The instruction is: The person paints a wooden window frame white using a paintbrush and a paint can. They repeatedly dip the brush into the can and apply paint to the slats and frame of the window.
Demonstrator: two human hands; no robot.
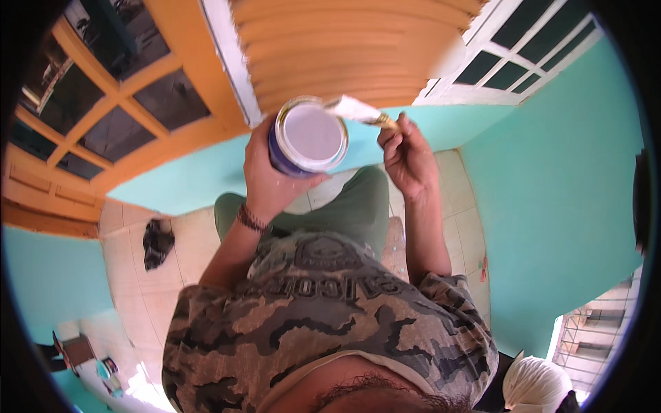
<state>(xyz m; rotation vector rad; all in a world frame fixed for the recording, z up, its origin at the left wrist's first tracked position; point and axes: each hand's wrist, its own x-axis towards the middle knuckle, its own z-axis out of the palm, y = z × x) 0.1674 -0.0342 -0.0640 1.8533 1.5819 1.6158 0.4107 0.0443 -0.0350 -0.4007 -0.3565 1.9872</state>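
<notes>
My left hand [272, 172] grips a blue paint can [310, 138], its open top showing pale, whitish paint inside a silvery rim. My right hand [406, 155] holds a paintbrush [385, 120] by its handle, fingers closed round it. The brush's white, paint-coated bristles reach to the upper right rim of the can; whether they touch it I cannot tell. Behind both stands an orange louvred shutter [344, 41] in a white frame, with part of its lower right covered by a pale smear.
Orange-framed glass panes [151, 100] stand left, a white-framed window [523, 45] right. Turquoise walls [551, 193] surround a tiled floor [131, 268] holding a black bag [157, 241]. A white sack [533, 385] sits lower right; assorted items [89, 361] lie lower left.
</notes>
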